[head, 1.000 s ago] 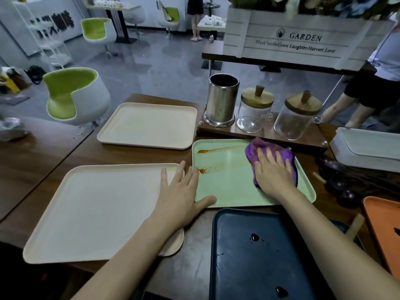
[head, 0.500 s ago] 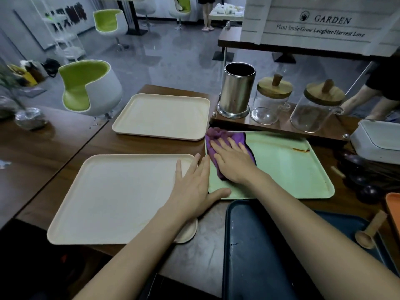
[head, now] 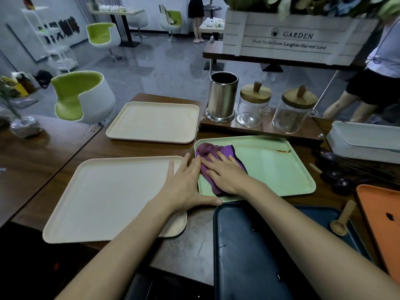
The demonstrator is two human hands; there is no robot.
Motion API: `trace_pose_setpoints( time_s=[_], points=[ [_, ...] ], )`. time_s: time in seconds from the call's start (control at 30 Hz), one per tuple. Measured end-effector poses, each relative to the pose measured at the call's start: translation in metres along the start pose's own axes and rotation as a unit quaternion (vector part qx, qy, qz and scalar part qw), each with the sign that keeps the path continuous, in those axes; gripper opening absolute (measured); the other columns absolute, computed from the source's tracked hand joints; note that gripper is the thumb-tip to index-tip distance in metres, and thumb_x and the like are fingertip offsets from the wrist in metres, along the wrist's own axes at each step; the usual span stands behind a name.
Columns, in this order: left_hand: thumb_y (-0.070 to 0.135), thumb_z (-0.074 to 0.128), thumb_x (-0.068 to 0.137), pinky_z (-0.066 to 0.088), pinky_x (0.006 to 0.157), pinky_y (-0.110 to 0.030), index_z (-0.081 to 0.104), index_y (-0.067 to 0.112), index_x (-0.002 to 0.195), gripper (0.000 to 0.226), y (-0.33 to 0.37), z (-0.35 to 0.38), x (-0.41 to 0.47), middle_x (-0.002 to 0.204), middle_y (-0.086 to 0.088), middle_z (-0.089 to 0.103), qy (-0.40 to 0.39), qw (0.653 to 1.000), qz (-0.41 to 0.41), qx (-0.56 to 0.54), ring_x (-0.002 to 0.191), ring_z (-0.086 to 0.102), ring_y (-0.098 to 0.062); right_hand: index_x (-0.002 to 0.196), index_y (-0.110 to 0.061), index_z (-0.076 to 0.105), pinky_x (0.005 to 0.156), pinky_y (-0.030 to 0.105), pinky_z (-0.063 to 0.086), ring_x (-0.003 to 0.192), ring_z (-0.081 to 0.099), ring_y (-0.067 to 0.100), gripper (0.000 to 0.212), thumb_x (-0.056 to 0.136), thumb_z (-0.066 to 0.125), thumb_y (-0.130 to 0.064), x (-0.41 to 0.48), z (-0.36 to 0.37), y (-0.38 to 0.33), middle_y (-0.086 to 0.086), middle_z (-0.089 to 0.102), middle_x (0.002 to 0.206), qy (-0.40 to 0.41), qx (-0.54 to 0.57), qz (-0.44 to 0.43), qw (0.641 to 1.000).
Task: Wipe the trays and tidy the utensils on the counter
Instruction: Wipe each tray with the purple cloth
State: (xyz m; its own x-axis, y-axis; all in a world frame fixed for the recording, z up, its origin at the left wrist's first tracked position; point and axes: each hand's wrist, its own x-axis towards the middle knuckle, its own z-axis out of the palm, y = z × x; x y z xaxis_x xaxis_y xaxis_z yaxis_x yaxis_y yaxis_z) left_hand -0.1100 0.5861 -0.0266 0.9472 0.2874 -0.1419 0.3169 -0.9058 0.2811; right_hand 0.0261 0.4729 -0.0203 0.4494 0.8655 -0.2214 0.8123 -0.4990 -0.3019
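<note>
Right grip (head: 227, 176) lies flat, fingers straight, pressing the purple cloth (head: 218, 151) onto the left end of the green tray (head: 270, 169) on the bench (head: 151, 150). Left grip (head: 186, 185), also flat and holding nothing, braces that tray's left edge. Recommended: keep palm pressure even and the brace firm, then carry the stroke to the brown residue (head: 283, 150) near the far right rim; against the frame a second earlier, the cloth has crossed from right end to left and the left-half streaks are gone
</note>
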Motion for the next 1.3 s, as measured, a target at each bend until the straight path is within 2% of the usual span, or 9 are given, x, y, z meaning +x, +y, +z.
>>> trace_pose_setpoints(
  time_s=[0.23, 0.43, 0.57, 0.67, 0.8, 0.93, 1.03, 1.17, 1.3],
  points=[
    [0.109, 0.025, 0.051, -0.003, 0.124, -0.059, -0.019, 0.023, 0.161, 0.146, 0.000, 0.001, -0.001, 0.172, -0.007, 0.004, 0.056, 0.996, 0.015, 0.063, 0.158, -0.011, -0.023, 0.154, -0.036, 0.035, 0.123, 0.047, -0.002, 0.156, -0.002, 0.022, 0.049, 0.106, 0.040, -0.029, -0.033, -0.009, 0.006, -0.010, 0.011, 0.167, -0.063, 0.041, -0.046, 0.996],
    [0.104, 0.038, 0.055, -0.005, 0.124, -0.060, -0.011, 0.030, 0.163, 0.140, -0.003, 0.001, -0.001, 0.171, 0.010, 0.013, 0.036, 0.999, 0.025, 0.031, 0.158, -0.011, -0.017, 0.140, -0.036, 0.056, 0.124, 0.043, -0.005, 0.155, 0.001, 0.013, 0.044, 0.099, 0.048, -0.022, -0.058, -0.013, 0.007, -0.006, 0.022, 0.166, -0.096, 0.119, -0.060, 0.986],
    [0.109, 0.032, 0.050, -0.009, 0.123, -0.060, -0.013, 0.034, 0.162, 0.142, -0.003, 0.000, -0.001, 0.171, 0.011, 0.012, 0.014, 1.000, 0.016, 0.022, 0.158, -0.012, -0.017, 0.132, -0.041, 0.063, 0.125, 0.041, -0.002, 0.154, 0.006, 0.011, 0.044, 0.092, 0.047, -0.033, -0.070, -0.013, 0.016, -0.008, 0.028, 0.163, -0.087, 0.135, -0.069, 0.985],
    [0.104, 0.041, 0.056, -0.010, 0.123, -0.060, -0.012, 0.031, 0.163, 0.140, 0.001, -0.003, -0.005, 0.171, 0.011, 0.007, 0.006, 1.000, 0.007, 0.010, 0.157, -0.014, -0.016, 0.128, -0.045, 0.065, 0.126, 0.038, 0.002, 0.153, 0.011, 0.008, 0.050, 0.083, 0.044, -0.039, -0.081, -0.018, 0.033, -0.012, 0.033, 0.160, -0.070, 0.137, -0.055, 0.987],
    [0.101, 0.044, 0.058, -0.009, 0.123, -0.060, -0.010, 0.024, 0.163, 0.141, 0.004, -0.004, -0.010, 0.172, 0.008, -0.002, 0.002, 1.000, -0.009, -0.011, 0.157, -0.015, -0.016, 0.127, -0.050, 0.062, 0.126, 0.035, 0.003, 0.153, 0.011, 0.007, 0.041, 0.097, 0.051, -0.025, -0.096, -0.022, 0.066, -0.014, 0.033, 0.160, -0.041, 0.127, -0.029, 0.991],
    [0.098, 0.050, 0.063, -0.008, 0.123, -0.061, -0.006, 0.024, 0.164, 0.137, -0.002, 0.002, -0.015, 0.172, 0.003, 0.003, 0.024, 0.999, -0.012, -0.023, 0.157, -0.013, -0.017, 0.127, -0.053, 0.060, 0.126, 0.035, 0.003, 0.153, 0.010, 0.007, 0.041, 0.097, 0.052, -0.026, -0.096, -0.022, 0.070, -0.015, 0.030, 0.160, -0.045, 0.109, -0.020, 0.993],
    [0.106, 0.036, 0.056, -0.007, 0.123, -0.063, 0.001, 0.024, 0.164, 0.140, -0.007, 0.005, -0.015, 0.172, 0.003, 0.007, 0.027, 1.000, -0.007, -0.015, 0.158, -0.013, -0.018, 0.135, -0.051, 0.055, 0.126, 0.040, 0.001, 0.154, 0.004, 0.010, 0.045, 0.098, 0.048, -0.027, -0.095, -0.022, 0.059, -0.015, 0.022, 0.163, -0.052, 0.081, -0.034, 0.995],
    [0.111, 0.020, 0.046, -0.006, 0.123, -0.062, 0.010, 0.022, 0.163, 0.148, -0.010, 0.007, -0.011, 0.172, 0.004, 0.013, 0.038, 0.999, -0.001, 0.007, 0.158, -0.009, -0.017, 0.139, -0.051, 0.051, 0.126, 0.045, -0.002, 0.155, 0.000, 0.013, 0.054, 0.088, 0.036, -0.045, -0.074, -0.008, 0.016, -0.015, 0.014, 0.165, -0.071, 0.059, -0.083, 0.992],
    [0.110, 0.026, 0.048, -0.005, 0.123, -0.061, 0.005, 0.024, 0.163, 0.144, -0.009, 0.008, -0.015, 0.170, 0.003, 0.019, 0.054, 0.998, 0.005, -0.041, 0.158, -0.003, -0.016, 0.141, -0.051, 0.050, 0.125, 0.044, -0.003, 0.155, 0.000, 0.013, 0.046, 0.098, 0.039, -0.038, -0.066, 0.000, 0.001, -0.014, 0.012, 0.166, -0.055, 0.060, -0.072, 0.994]
  ],
)
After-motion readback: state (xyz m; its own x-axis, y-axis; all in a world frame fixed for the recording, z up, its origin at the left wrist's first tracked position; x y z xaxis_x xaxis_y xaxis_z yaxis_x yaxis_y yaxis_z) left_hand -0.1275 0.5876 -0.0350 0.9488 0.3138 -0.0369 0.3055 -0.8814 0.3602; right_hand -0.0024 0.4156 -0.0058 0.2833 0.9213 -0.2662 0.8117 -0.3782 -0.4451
